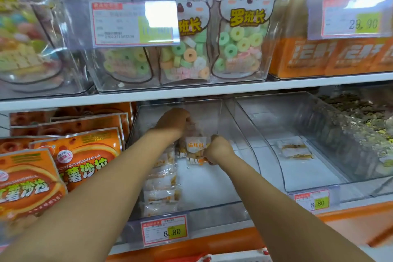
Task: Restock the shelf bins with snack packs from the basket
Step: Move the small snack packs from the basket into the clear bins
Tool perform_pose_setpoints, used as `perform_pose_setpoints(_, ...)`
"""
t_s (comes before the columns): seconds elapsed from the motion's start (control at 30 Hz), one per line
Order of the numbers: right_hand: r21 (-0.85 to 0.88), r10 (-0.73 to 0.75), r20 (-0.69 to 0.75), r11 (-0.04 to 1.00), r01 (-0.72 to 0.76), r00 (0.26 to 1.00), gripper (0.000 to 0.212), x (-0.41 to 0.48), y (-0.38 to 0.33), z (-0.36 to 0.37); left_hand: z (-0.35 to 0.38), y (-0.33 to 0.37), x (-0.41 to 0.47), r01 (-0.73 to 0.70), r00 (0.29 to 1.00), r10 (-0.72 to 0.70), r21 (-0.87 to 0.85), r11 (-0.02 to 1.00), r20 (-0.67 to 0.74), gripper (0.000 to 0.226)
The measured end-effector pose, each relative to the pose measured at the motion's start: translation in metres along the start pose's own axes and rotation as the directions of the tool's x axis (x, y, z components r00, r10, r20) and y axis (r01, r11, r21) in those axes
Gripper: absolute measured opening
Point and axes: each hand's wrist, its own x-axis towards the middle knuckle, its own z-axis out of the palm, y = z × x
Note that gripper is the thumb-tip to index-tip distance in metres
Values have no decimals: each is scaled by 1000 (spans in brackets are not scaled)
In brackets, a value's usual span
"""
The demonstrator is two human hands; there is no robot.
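Snack pack (pixel 196 144), white with orange print, is upright between the two hands, inside the clear bin (pixel 212 185) on the lower shelf.
- Right hand (pixel 217 149): fingers curled, pinching the pack's lower right edge.
- Left hand (pixel 174 123): above and behind the right, fingers curled down onto the pack's top. Fingertips partly hidden.
- Hands close together, both on the same pack; forearms reach in over the bin's front wall.

Below the left wrist, a row of packs (pixel 161 185) stands on edge along the bin's left wall. A price tag (pixel 164 231) hangs on the front, between the forearms. Right of the right hand, the neighbouring bin (pixel 308 176) holds a lone pack (pixel 295 151) lying flat. Left of the left arm: orange bags (pixel 85 155). Above both hands, one shelf up: koala candy bags (pixel 244 27).
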Motion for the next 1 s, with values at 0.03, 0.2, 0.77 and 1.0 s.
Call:
perform_pose_setpoints(0.03,24,13,12,1000,-13,1000,19,3,0,3,-1,2,-2,19,999,-19,15,1000,-32,24)
perform_pose_setpoints(0.2,46,13,106,999,-18,994,14,6,-7,11,-3,6,-28,51,998,-39,324,945,-42,13)
perform_pose_setpoints(0.77,-57,-115,101,991,121,988,16,-44,-13,-25,1,16,-91,-177,984,173,228,957,38,27)
perform_pose_setpoints(1.0,-239,-480,-164,867,437,862,46,-127,18,-63,-5,41,-182,-283,924,272,-2,959,-269,46)
